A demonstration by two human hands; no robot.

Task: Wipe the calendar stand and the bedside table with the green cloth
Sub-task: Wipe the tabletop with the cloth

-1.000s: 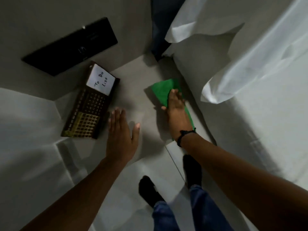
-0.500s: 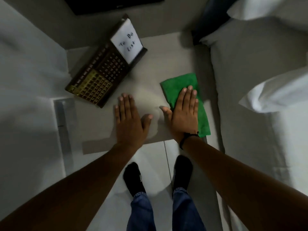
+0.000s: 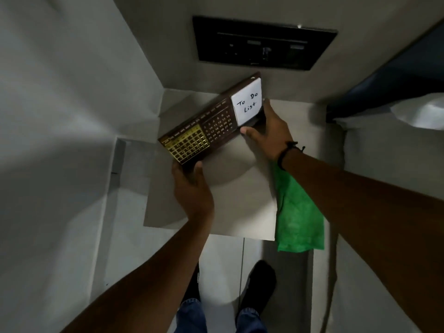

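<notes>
Two hands are closed on the calendar stand point(image 3: 211, 127), one at each end: the left hand point(image 3: 192, 188) grips the near-left gold-grid corner, thumb on top; the right hand point(image 3: 266, 133) clasps the far-right end beside the "To Do List" note point(image 3: 247, 105). The stand is held tilted at the back of the bench point(image 3: 235, 188); whether its lower edge is touching the top cannot be told. The cloth point(image 3: 298, 217) is left loose at the right edge of the bench, draped partly over the side, under the right forearm and held by neither hand. A dark wall panel point(image 3: 262, 42) is seen above; bedding point(image 3: 420, 114) lies to the right. Progress, as judged: no wiping is under way; the stand seems only being lifted or repositioned. Remaining, apparently: the cloth to be retrieved, the stand wiped. How much of the bench top has been wiped cannot be told.
</notes>
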